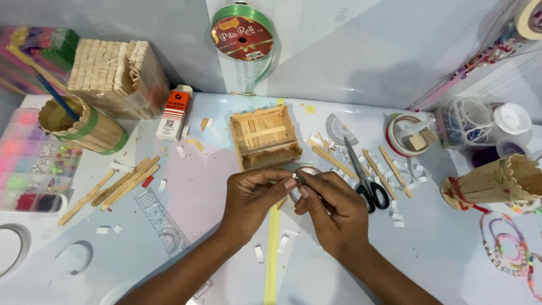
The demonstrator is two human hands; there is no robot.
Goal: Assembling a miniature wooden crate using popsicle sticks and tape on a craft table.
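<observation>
My left hand (252,195) and my right hand (329,206) meet at the table's centre, fingertips pinched together on a small white strip of tape (297,179). A clear tape roll (302,172) sits partly hidden behind and under my fingers. Just beyond them stands an open box of wooden craft sticks (264,137). Black-handled scissors (364,181) lie to the right of my right hand.
Loose craft sticks (121,185), a clear ruler (161,217), a glue bottle (174,112), a stick-built cup (84,125), a stick block (119,78), bead boxes (34,164) lie left. A green ribbon spool (243,35) hangs behind. Jars (480,121), a stick holder (497,181) and bracelets (511,248) sit right.
</observation>
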